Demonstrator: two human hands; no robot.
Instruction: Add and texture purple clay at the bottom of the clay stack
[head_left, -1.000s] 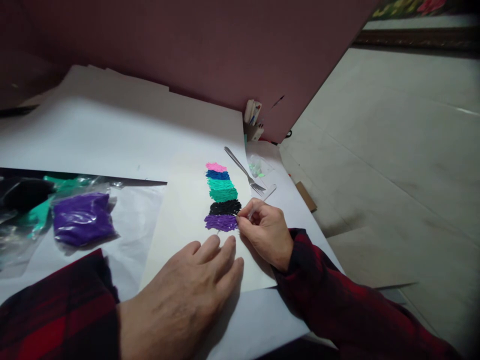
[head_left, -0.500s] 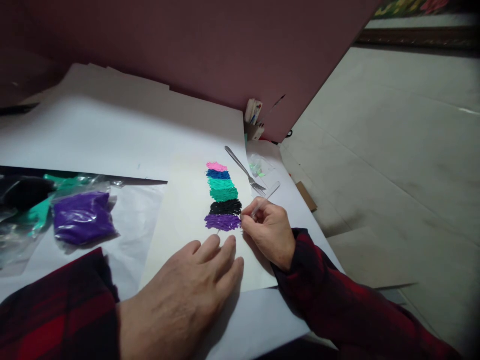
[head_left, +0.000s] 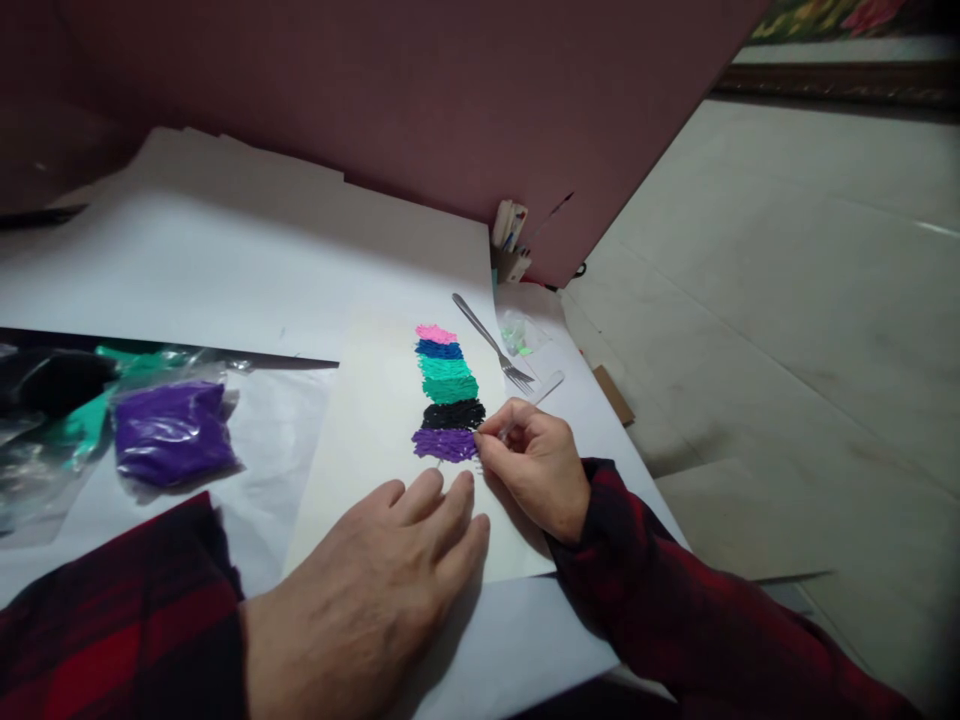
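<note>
My left hand (head_left: 390,580) lies on the cream sheet of paper (head_left: 360,400), fingers stretched out just below the purple band. My right hand (head_left: 536,465) is closed in a pinch, with a clear plastic stick (head_left: 550,386) held in the fingers and poking out past the knuckles. Its fingertips touch the right end of the purple band (head_left: 445,444), which has a rough, clay-like texture. Above that band sit stacked strips: black (head_left: 452,414), green (head_left: 450,380), blue (head_left: 440,349) and pink (head_left: 436,334). Whatever lies right at the pinching fingertips is too small to make out.
A fork (head_left: 491,342) lies to the right of the strips, near a small clear bag (head_left: 519,335) with pale green bits. At left are a bag of purple clay (head_left: 174,432) and black and green bags. White boards (head_left: 262,240) stand behind; the table's right edge drops to tiled floor.
My right hand's fingertips have shifted slightly left onto the end of the purple band, and the clear stick has tilted lower. My left hand stays in place.
</note>
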